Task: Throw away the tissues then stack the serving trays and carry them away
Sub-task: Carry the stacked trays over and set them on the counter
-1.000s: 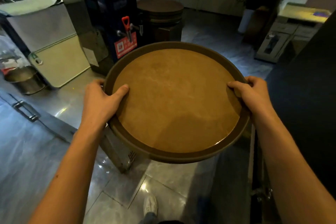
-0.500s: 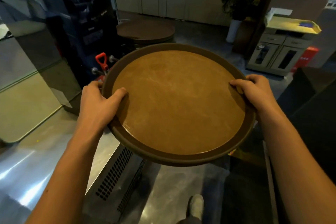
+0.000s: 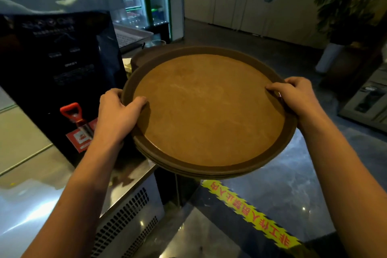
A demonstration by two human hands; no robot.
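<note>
Trays (image 3: 209, 111), round and brown with a darker raised rim and a lighter, faintly scuffed flat middle, sit in a stack; several rim edges show one under another along the near side. Both hands hold the stack in the air, level, above the floor and just right of the black dispenser (image 3: 58, 81). The left hand (image 3: 117, 117) clamps the rim on the dispenser's side, thumb lying on the top surface. The right hand (image 3: 297, 98) clamps the opposite rim, thumb on top as well. Another brown tray (image 3: 144, 56) lies behind the stack, beside the dispenser.
</note>
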